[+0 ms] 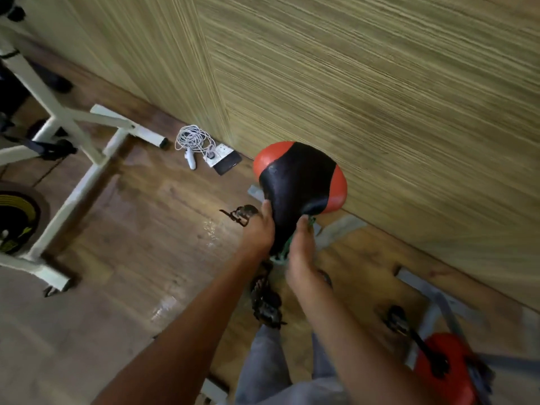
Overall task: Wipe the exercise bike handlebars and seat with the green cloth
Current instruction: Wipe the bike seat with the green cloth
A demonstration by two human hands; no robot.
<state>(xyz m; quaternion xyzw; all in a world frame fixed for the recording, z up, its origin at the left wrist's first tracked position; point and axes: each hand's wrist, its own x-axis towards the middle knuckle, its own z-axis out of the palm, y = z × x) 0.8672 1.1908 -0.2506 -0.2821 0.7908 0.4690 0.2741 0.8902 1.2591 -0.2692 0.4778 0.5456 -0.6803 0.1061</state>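
Observation:
The bike seat (298, 182) is black with red sides and stands close to the wall in the middle of the view. My left hand (258, 229) grips the seat's narrow nose from the left side. On the right side of the nose, my right hand (301, 252) holds the green cloth (282, 252) against the seat. Only a thin strip of the cloth shows between my hand and the seat. The handlebars are not in view.
A textured wall (380, 97) rises right behind the seat. Below are the bike's pedals (266, 302), grey base bars (432, 290) and red flywheel cover (444, 372). A second white bike frame (73, 159) stands at left. A coiled white cable (193, 140) and a power strip lie on the wooden floor.

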